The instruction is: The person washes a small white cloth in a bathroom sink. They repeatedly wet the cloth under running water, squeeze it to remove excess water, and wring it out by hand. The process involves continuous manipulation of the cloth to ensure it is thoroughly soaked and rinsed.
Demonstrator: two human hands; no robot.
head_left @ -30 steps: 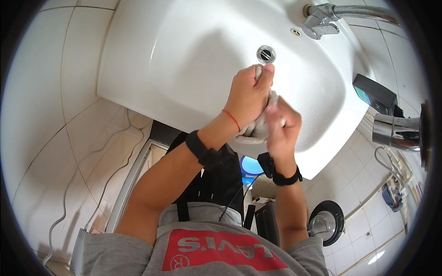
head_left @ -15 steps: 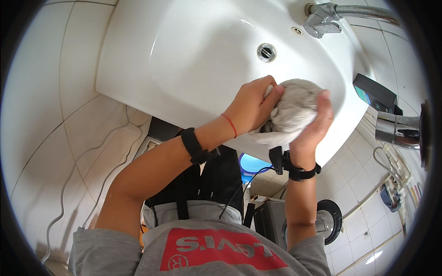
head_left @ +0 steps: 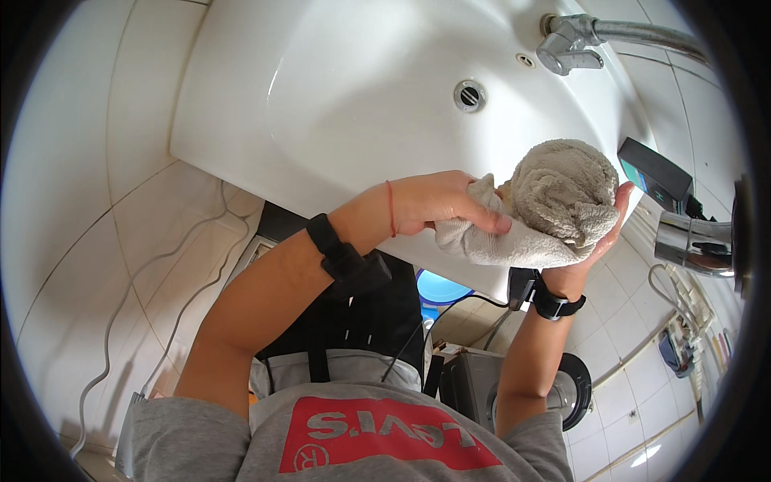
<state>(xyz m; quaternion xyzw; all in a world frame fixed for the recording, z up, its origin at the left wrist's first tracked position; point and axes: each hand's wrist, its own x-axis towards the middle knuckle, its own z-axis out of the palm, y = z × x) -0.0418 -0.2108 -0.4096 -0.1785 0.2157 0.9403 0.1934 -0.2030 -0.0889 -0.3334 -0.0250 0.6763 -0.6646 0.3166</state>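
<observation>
Holding a bunched grey-beige towel (head_left: 554, 201) over the front edge of a white washbasin (head_left: 337, 88), both hands are closed on the cloth. The left hand (head_left: 438, 202) pinches a loose lower fold of the towel, its grip shut with the fingers (head_left: 482, 221) pressed down along the fabric and the thumb hidden beneath. The right hand (head_left: 598, 233) cups the towel from below and behind, its grip partly curled around the rolled bulk, with the fingertips showing at the towel's right side; most of the palm is covered by the cloth. The towel sits between the two hands, wadded into a rounded lump on top with a flatter flap hanging toward the left hand, and it hovers just in front of the basin's rim rather than inside the bowl. A thin red string (head_left: 391, 207) circles the left wrist, and a black band (head_left: 341, 253) wraps the left forearm; a second black band (head_left: 554, 304) sits on the right wrist. In the bowl lies a round metal drain (head_left: 470, 95), and a chrome tap (head_left: 574, 44) stands at the basin's far edge. Pale tiles (head_left: 104, 265) cover the floor to the left.
</observation>
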